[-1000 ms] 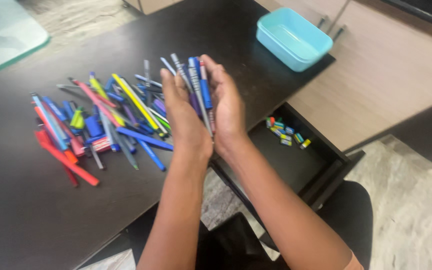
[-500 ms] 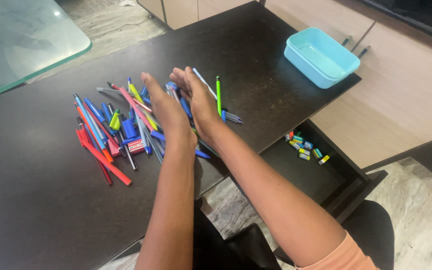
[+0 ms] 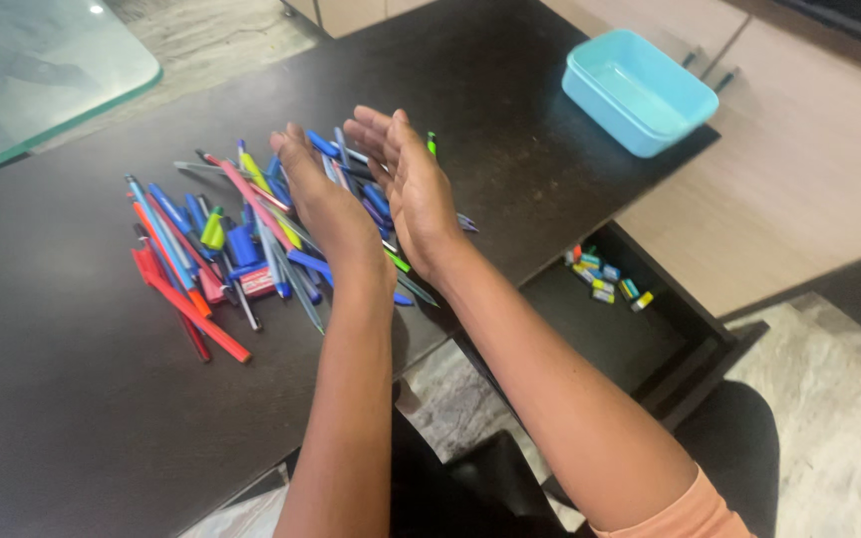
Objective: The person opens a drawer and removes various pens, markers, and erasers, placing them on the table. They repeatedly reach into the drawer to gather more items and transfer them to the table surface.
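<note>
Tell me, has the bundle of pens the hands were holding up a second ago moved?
Yes. It has gone down onto the pen pile on the dark table; the left hand and right hand now stand open around it.

A small red rectangular package with a white label (image 3: 256, 283) lies in the pile of pens (image 3: 241, 234) on the dark table (image 3: 72, 399), left of the hands.
</note>
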